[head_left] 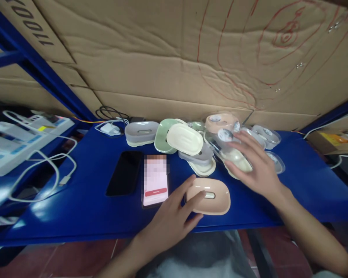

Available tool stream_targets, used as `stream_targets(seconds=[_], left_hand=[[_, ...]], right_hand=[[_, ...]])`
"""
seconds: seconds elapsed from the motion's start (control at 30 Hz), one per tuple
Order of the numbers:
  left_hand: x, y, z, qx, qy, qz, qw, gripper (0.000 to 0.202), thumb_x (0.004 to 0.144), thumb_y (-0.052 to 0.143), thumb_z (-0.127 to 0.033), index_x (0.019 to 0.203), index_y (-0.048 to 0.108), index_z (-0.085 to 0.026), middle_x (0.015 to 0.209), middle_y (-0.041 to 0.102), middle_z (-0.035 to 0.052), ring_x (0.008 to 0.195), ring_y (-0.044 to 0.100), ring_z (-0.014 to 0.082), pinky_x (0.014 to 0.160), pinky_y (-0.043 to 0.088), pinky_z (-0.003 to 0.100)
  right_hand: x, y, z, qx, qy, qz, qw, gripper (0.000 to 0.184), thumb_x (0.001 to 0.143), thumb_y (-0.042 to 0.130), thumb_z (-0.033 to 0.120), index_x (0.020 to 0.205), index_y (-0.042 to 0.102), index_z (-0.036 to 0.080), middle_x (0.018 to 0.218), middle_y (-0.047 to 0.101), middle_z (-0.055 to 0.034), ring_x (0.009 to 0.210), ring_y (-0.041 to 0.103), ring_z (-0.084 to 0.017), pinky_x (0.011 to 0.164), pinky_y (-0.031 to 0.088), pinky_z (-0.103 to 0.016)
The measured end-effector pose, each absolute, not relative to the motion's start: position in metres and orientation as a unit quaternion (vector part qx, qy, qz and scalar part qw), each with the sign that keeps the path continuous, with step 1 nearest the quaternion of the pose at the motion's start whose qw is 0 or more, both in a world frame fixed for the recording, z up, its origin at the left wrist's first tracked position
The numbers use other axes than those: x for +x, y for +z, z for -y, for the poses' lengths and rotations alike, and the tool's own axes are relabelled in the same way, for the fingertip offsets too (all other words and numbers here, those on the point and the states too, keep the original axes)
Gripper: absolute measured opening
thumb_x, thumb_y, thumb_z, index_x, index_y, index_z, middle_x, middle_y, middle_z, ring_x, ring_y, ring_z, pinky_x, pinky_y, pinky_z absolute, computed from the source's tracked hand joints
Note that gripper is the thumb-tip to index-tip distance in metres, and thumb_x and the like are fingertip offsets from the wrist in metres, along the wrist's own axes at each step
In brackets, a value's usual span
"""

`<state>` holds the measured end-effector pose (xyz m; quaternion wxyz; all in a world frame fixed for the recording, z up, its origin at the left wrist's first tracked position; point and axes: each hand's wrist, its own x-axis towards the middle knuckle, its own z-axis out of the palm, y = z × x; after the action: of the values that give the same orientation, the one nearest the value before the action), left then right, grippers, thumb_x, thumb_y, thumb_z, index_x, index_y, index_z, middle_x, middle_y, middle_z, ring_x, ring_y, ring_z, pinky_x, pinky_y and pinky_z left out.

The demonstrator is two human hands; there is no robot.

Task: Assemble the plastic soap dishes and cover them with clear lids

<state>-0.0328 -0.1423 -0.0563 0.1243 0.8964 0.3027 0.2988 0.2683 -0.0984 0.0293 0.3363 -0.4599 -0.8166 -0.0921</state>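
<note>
A peach soap dish [220,204] with a slot in its middle lies near the table's front edge. My left hand [176,208] grips its left side, one finger reaching inside near the slot and the thumb at the near rim. Over the pile my right hand [256,166] is spread, slightly blurred, beside a cream soap dish [239,160] in clear plastic; whether it touches the wrap is unclear. A cream tray [185,139] rests on a green dish [162,135] and a grey dish [197,157]. Behind is a wrapped peach dish [217,125] with round labels.
On the blue table [92,216] lie a black phone [124,173] and a lit phone [156,187]. A grey dish [142,131] stands at the back. White power strips [31,143] and cables are left; a cardboard sheet [147,58] backs the table. An open box [327,143] is right.
</note>
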Motion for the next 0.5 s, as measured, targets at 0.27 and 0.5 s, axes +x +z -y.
stream_targets(seconds=[0.27,0.5], left_hand=[[-0.032,-0.059,0.142,0.867,0.306,-0.317,0.233,0.077,0.095,0.080,-0.021,0.160,0.040,-0.024,0.179,0.019,0.0207,0.148,0.056,0.0329,0.117,0.058,0.051],[-0.032,-0.053,0.138,0.886,0.275,-0.286,0.238,0.062,0.102,0.073,-0.029,0.157,0.046,-0.028,0.165,0.047,0.0132,0.152,0.052,0.0294,0.123,0.053,0.052]], right_hand=[[0.281,-0.046,0.212,-0.457,0.109,0.803,0.367,0.045,0.094,0.073,0.029,0.137,0.065,0.023,0.156,0.057,-0.0183,0.151,0.053,-0.039,0.117,0.055,-0.058],[0.273,-0.041,0.200,-0.421,0.203,0.835,0.290,0.051,0.092,0.065,0.014,0.141,0.057,0.028,0.162,0.053,-0.0136,0.161,0.040,-0.034,0.120,0.053,-0.056]])
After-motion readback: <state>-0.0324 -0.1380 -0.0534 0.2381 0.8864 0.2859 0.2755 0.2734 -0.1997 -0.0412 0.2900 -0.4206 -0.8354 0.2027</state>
